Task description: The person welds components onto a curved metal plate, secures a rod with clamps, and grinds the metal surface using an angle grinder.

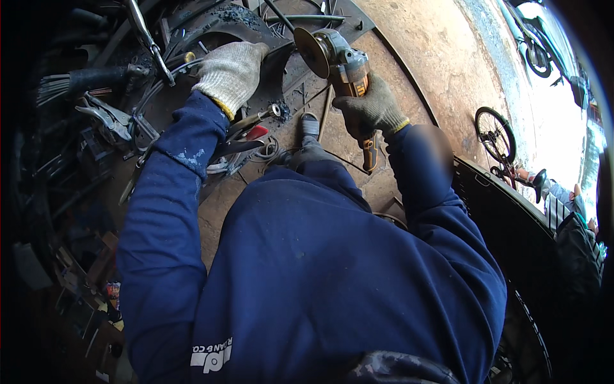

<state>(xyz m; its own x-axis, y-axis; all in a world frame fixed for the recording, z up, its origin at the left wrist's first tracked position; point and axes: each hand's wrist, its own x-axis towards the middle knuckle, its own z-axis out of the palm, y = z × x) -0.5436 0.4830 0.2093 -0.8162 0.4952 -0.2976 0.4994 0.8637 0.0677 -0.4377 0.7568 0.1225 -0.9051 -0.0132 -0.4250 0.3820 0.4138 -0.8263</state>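
My right hand (374,105), in a grey knitted work glove, is closed around the body of an orange and grey angle grinder (353,72). The grinder's round brown disc (311,53) faces left, toward my other hand. My left hand (230,72), in a pale knitted glove, is closed over the cluttered dark metal work table (272,73). What its fingers grip is hidden by the glove. A dark edge or bar runs from those fingertips toward the disc, and a thin metal rod (279,14) slants down close to the disc from above.
Locking pliers (109,118) and a red-handled tool (256,133) lie by my left forearm. A clamp (146,41) stands at the far left. Dark debris (233,14) covers part of the table. At right are a black panel (505,211), a bicycle (494,136) and a person (566,195).
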